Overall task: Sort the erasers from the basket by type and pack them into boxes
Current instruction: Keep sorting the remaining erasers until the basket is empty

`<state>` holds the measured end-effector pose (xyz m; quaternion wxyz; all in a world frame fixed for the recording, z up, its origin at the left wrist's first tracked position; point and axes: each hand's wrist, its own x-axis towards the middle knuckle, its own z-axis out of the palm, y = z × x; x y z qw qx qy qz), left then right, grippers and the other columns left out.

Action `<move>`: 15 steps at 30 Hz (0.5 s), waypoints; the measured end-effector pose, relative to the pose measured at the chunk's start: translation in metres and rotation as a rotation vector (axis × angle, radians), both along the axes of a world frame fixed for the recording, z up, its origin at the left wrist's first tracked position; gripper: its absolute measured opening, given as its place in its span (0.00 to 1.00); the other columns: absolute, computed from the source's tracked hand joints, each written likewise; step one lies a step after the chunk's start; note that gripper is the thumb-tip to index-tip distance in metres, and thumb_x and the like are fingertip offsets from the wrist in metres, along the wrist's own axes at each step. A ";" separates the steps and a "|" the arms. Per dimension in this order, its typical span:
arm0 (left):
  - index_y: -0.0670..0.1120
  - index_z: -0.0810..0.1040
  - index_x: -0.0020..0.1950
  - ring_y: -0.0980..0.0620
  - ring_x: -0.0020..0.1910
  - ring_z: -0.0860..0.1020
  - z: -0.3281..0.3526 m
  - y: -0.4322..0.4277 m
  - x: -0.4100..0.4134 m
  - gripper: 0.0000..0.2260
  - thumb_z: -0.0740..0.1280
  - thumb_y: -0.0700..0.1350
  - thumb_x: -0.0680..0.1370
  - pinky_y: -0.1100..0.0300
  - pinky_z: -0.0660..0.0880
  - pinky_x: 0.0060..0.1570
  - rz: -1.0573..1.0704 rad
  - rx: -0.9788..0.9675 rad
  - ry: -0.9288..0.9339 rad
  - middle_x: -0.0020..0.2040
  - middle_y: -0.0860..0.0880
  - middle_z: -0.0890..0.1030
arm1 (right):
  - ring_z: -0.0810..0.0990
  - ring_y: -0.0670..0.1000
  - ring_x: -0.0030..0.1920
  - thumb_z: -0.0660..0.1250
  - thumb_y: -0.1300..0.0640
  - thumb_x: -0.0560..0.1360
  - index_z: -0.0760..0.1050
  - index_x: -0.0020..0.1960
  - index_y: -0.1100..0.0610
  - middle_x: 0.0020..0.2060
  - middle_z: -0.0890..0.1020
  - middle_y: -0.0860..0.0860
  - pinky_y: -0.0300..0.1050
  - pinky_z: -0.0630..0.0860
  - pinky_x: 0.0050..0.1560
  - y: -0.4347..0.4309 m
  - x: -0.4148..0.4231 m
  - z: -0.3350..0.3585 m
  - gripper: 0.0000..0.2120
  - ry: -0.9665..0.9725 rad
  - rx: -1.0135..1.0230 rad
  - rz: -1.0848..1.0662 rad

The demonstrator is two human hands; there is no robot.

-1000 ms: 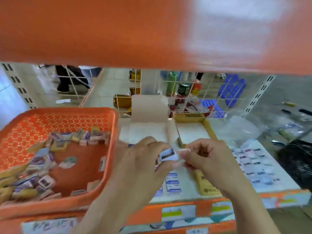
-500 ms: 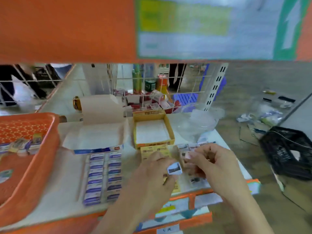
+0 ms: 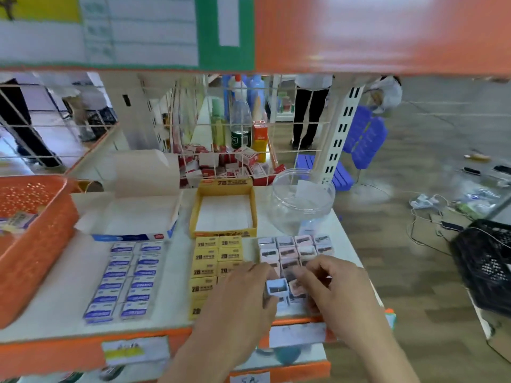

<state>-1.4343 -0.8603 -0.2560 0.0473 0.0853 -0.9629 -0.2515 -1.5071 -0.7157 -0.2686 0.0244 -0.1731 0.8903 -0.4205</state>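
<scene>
shelf top (image 3: 69, 286): white with an orange front edge, spanning the lower half from 9 to 3 o'clock; carries everything below.
orange basket (image 3: 41, 258): perforated, at 9 o'clock on the shelf top, cut off by the left border; a few blurred erasers inside.
white box (image 3: 130, 236): open, flap raised at the back, blue strip along the front; at 10 o'clock from the hands, just beside the basket.
blue-striped erasers (image 3: 130, 277): two tidy columns, touching, just in front of the white box, at 9 o'clock from the hands.
left hand (image 3: 243, 305): at 6 o'clock, over the near yellow rows; thumb and fingertips closed in a pinch on the small blue eraser.
right hand (image 3: 337, 294): at 5 o'clock, just beside the left, curled down over the near rows of the pink grid; too blurred to tell whether anything is pinched.
yellow erasers (image 3: 215, 257): two columns marked 2B, directly in front of the yellow box, between the blue-striped columns and the pink grid; near rows partly hidden under the left hand.
yellow box (image 3: 221, 233): open tray with a white floor, at 12 o'clock from the left hand, between white box and jar.
clear jar (image 3: 301, 208): transparent, wide mouth, at 1 o'clock from the hands, just behind the pink grid.
pink erasers (image 3: 287, 251): small pale-sleeved pieces in a tight grid, at 12 o'clock from the right hand.
small blue eraser (image 3: 277, 288): pale blue sleeve, dark strip on its face; pinched at the left fingertips, at 3 o'clock of that hand, between both hands, over the near corner of the pink grid; contact with the grid impossible to tell.
</scene>
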 end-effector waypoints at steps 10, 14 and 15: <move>0.57 0.71 0.60 0.60 0.56 0.72 0.001 0.007 0.002 0.10 0.63 0.49 0.79 0.65 0.70 0.54 0.082 -0.010 0.014 0.58 0.60 0.74 | 0.75 0.36 0.38 0.72 0.56 0.68 0.76 0.38 0.45 0.33 0.78 0.41 0.26 0.67 0.40 0.007 0.002 0.003 0.07 0.069 0.159 0.132; 0.57 0.70 0.59 0.59 0.55 0.72 0.002 0.008 0.000 0.09 0.62 0.50 0.79 0.64 0.70 0.53 0.097 -0.003 0.005 0.58 0.60 0.74 | 0.74 0.38 0.36 0.72 0.57 0.69 0.72 0.39 0.43 0.35 0.77 0.41 0.28 0.67 0.39 0.009 0.001 0.006 0.11 0.032 0.206 0.194; 0.57 0.70 0.58 0.59 0.55 0.72 0.002 0.008 0.000 0.09 0.62 0.50 0.79 0.64 0.70 0.53 0.098 -0.004 0.004 0.58 0.60 0.74 | 0.74 0.39 0.36 0.72 0.58 0.69 0.73 0.39 0.44 0.35 0.78 0.41 0.28 0.68 0.39 0.008 0.001 0.006 0.11 0.029 0.208 0.194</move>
